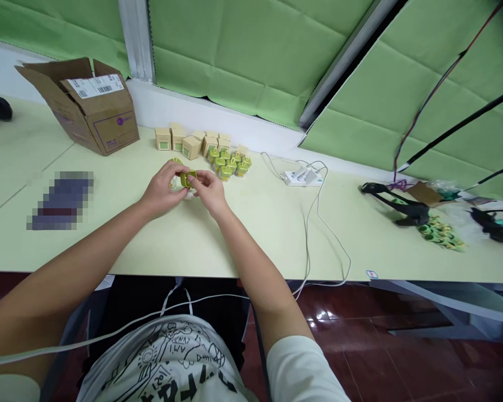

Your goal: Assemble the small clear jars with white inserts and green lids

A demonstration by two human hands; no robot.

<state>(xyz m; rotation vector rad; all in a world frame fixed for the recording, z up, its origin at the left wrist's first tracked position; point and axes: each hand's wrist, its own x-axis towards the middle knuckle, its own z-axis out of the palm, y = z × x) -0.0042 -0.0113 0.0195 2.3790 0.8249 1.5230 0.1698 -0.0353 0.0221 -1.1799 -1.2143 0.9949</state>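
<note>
My left hand [162, 187] and my right hand [210, 190] meet over the pale table [251, 234], both pinching a small green clip-like piece [188, 177] between the fingertips. A bit of clear wrapping shows beneath the hands. Just behind them lies a pile of similar green pieces in clear bags [230, 162], with several small tan cardboard boxes [188, 142] lined up at the back.
An open brown shipping carton [93, 106] stands back left. A white power strip [302, 177] with cables sits to the right. Black clamps [398, 204] and more green pieces [440, 233] lie far right. A blurred dark patch [62, 200] is on the left.
</note>
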